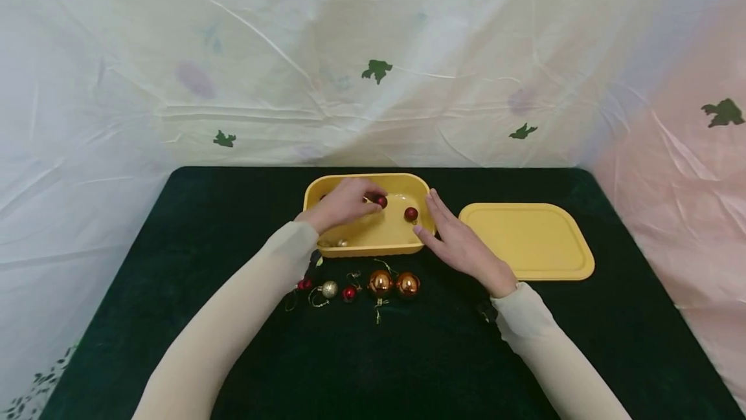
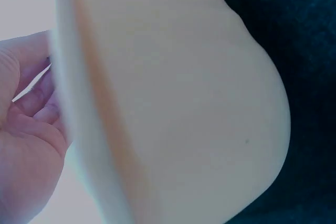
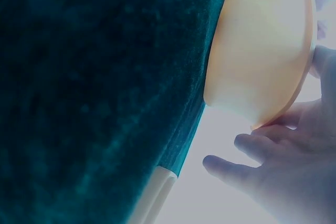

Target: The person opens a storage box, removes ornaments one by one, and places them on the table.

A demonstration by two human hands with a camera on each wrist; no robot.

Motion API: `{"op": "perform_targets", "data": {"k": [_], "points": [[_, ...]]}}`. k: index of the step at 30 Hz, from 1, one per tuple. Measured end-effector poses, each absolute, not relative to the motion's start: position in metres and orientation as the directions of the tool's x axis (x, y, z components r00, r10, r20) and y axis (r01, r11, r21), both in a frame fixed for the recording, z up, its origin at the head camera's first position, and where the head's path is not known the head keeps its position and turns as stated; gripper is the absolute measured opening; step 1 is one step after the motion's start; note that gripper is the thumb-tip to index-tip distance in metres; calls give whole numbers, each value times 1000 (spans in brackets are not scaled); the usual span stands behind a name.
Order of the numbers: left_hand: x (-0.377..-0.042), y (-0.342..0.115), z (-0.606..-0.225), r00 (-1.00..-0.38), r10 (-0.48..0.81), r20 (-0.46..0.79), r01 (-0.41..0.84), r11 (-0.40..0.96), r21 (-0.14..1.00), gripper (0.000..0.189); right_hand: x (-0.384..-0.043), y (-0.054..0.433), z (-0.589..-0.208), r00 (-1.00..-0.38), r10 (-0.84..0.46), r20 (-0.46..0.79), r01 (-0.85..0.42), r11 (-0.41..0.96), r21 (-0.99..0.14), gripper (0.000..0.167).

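Observation:
My left hand (image 1: 350, 200) reaches into a yellow plastic box (image 1: 373, 252) in the head view. Its thumb and fingers pinch a small dark red bauble (image 1: 381, 202). Another dark red bauble (image 1: 410, 214) lies on the box floor to the right, and a pale gold bauble (image 1: 342, 243) is near the front wall. With fairly straight, spread fingers, my right hand (image 1: 463, 242) rests against the box's right end. The right wrist view shows those fingers touching the box wall (image 3: 257, 40). A sleeve hides much of the left wrist view.
In front of the box lie two copper baubles (image 1: 380, 283), a gold bauble (image 1: 329, 288) and small red baubles (image 1: 349, 294) with string loops. A yellow lid (image 1: 527, 242) lies flat to the right on the dark green tablecloth (image 1: 443, 355). A patterned curtain (image 1: 373, 109) hangs behind.

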State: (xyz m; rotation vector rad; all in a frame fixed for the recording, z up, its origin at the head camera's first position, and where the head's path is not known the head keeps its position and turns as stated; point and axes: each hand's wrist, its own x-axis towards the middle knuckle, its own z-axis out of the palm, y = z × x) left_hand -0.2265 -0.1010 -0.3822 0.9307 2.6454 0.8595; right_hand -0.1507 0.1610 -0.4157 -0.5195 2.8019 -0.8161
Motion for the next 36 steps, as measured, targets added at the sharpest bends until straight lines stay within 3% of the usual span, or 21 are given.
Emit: {"op": "perform_targets", "data": {"k": [18, 36], "points": [[-180, -140, -366, -779, 602, 173, 534, 493, 687, 34, -152, 161, -417, -919, -389, -61, -297, 786, -543, 84], [-139, -173, -352, -779, 566, 271, 573, 467, 673, 34, -151, 161, -416, -915, -399, -56, -309, 784, -539, 84]]}}
